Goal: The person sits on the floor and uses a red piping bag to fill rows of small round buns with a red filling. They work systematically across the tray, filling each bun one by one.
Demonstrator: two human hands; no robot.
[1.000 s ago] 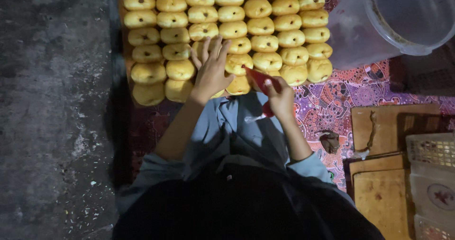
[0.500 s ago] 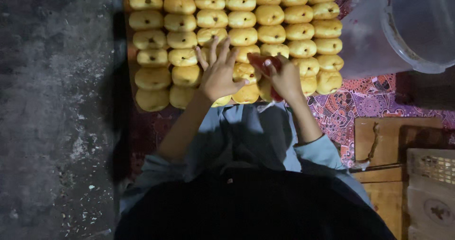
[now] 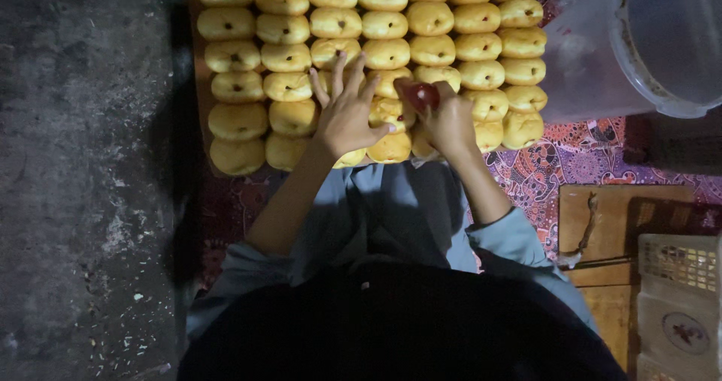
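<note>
My left hand (image 3: 347, 118) lies flat and open near the middle of the frame, fingers spread and pointing up, resting on the golden buns (image 3: 383, 50) in the lower rows of the batch. It grips nothing; the palm just presses lightly on the rolls beneath it. Just to its right, my right hand (image 3: 450, 121) is curled closed around a small red object (image 3: 421, 95), whose rounded end sticks out above my fingers, right over the buns. I cannot tell what kind of tool it is.

The buns fill the upper middle of the frame in tight rows, touching one another, many with a dark spot in the centre. They sit on a brown tray (image 3: 200, 88) whose edge shows along the left side of the batch. A patterned purple cloth (image 3: 549, 170) lies under the tray and shows at the right of centre.

In the upper right corner stands a large translucent plastic bucket (image 3: 602, 57), just beside the last column of buns. Wooden boards (image 3: 617, 223) lie at the lower right, with a pale slotted basket (image 3: 681, 264) next to them. The grey concrete floor (image 3: 83, 178) takes up the left side.
</note>
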